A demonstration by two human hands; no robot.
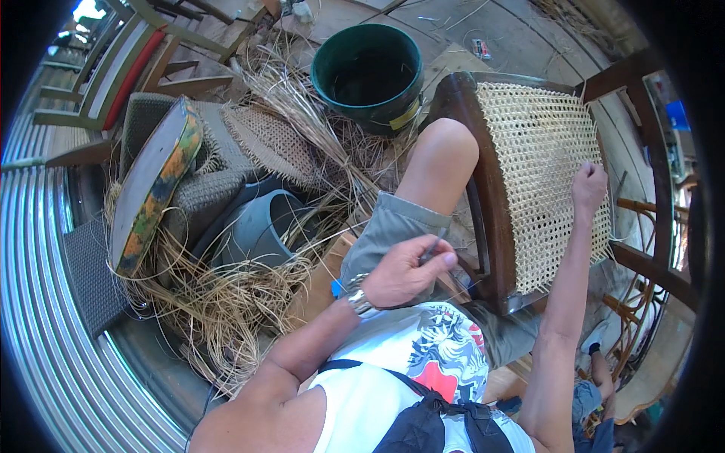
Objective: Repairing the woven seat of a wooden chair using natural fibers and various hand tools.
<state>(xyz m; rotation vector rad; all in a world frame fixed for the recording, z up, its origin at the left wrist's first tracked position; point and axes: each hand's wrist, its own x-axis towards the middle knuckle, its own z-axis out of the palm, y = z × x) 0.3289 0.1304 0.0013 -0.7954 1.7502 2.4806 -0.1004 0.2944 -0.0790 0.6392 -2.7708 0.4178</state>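
A dark wooden chair frame (491,189) lies to the right of my raised knee, its seat covered with pale woven cane (540,166) in an open hole pattern. Closed into a fist, my right hand (590,186) is over the far right part of the cane; whatever its fingers pinch is too small to make out. My left hand (408,273), with a metal watch at the wrist, hovers over my lap, left of the frame. Its fingers are curled and the thumb lies near them, with a faint thin streak at the fingertips that I cannot identify.
A green bucket (366,72) with dark contents stands ahead. Loose cane strands (226,309) heap on the left around a grey tub (260,226), a floral-edged cushion (155,189) and old woven pieces (272,143). Chair legs (653,272) rise at right; another person's leg (600,374) shows lower right.
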